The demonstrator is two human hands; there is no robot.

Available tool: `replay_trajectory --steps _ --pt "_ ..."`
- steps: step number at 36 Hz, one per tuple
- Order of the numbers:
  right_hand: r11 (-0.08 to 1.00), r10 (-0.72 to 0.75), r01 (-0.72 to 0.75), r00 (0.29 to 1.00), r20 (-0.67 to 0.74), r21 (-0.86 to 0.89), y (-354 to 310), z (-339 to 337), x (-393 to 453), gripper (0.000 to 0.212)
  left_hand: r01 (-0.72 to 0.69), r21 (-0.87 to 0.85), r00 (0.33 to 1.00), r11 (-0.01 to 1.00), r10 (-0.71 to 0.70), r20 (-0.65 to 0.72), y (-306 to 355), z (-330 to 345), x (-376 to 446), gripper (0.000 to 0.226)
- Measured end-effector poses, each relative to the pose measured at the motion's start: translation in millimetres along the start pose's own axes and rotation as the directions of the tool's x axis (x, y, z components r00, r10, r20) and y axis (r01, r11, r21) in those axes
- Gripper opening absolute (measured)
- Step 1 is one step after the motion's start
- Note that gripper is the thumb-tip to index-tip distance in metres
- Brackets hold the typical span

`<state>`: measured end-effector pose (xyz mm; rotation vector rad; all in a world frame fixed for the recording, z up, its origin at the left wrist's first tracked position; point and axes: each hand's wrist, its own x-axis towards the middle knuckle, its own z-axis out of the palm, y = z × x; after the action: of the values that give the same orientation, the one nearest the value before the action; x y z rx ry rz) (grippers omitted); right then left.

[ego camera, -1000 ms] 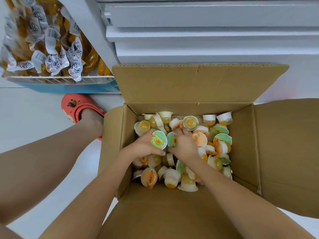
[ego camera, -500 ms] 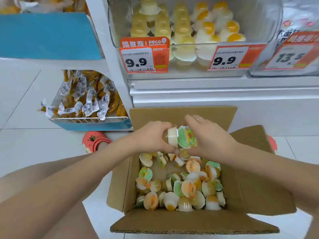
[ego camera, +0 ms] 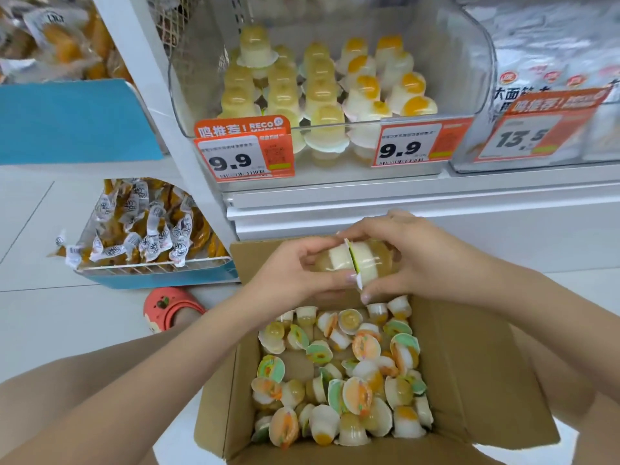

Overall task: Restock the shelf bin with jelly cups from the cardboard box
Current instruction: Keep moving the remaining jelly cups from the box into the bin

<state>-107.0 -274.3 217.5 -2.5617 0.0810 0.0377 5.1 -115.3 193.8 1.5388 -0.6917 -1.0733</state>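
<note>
An open cardboard box [ego camera: 483, 380] on the floor holds several loose jelly cups [ego camera: 339, 377]. Above its far edge both hands hold jelly cups lid to lid. My left hand [ego camera: 288, 273] grips one pale yellow cup [ego camera: 330, 261]. My right hand [ego camera: 419, 260] grips the other cup [ego camera: 372, 263]. Higher up, a clear shelf bin [ego camera: 469, 58] holds stacked jelly cups [ego camera: 322, 85], pale yellow on the left and orange-centred on the right.
Orange price tags reading 9.9 [ego camera: 245, 152] hang on the bin's front. A neighbouring bin [ego camera: 550, 78] at the right is tagged 13.5. A blue-edged basket of wrapped snacks [ego camera: 144, 229] stands low at the left. A red sandal [ego camera: 167, 307] rests by the box.
Both hands rose out of the box, each with a jelly cup, and brought the cups together lid to lid. The view tilted up from the box to the shelf bin.
</note>
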Motion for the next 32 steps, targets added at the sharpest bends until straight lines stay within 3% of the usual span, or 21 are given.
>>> replay_trajectory --steps 3,5,12,17,23,26,28,30,32 --pt "0.993 -0.023 0.030 0.998 -0.060 0.116 3 -7 2 0.074 0.064 -0.254 0.997 0.965 -0.054 0.046 0 4 0 0.044" --pt "0.983 -0.016 0.027 0.998 -0.063 0.181 4 -6 4 0.073 0.081 -0.320 0.996 0.944 -0.061 0.070 1 5 0 0.046" --pt "0.955 0.014 0.004 0.998 -0.057 0.295 -4 5 -1 0.075 0.074 -0.374 0.997 0.924 -0.067 0.031 1 9 -1 0.057" --pt "0.927 0.049 -0.016 0.996 -0.079 0.375 -8 3 2 0.066 0.077 -0.378 0.995 0.923 -0.047 0.089 1 3 -5 0.051" --pt "0.896 0.102 -0.022 0.982 -0.158 0.444 -28 -22 7 0.060 0.036 -0.331 0.992 0.943 0.007 0.127 15 -14 -1 0.103" --pt "0.886 0.149 0.010 0.941 -0.305 0.463 -40 -52 22 0.063 -0.020 -0.183 1.000 0.983 0.020 -0.002 28 -27 -3 0.083" --pt "0.909 0.162 0.023 0.901 -0.402 0.416 -47 -73 43 0.060 -0.046 0.147 0.984 0.988 0.070 -0.163 32 -39 -3 0.053" --pt "0.950 0.150 -0.002 0.879 -0.452 0.312 -52 -90 72 0.059 -0.022 0.448 0.953 0.894 0.154 -0.260 31 -54 0 0.036" --pt "0.981 0.129 -0.047 0.884 -0.449 0.189 -54 -102 106 0.062 -0.006 0.638 0.929 0.770 0.241 -0.283 31 -69 2 0.036"
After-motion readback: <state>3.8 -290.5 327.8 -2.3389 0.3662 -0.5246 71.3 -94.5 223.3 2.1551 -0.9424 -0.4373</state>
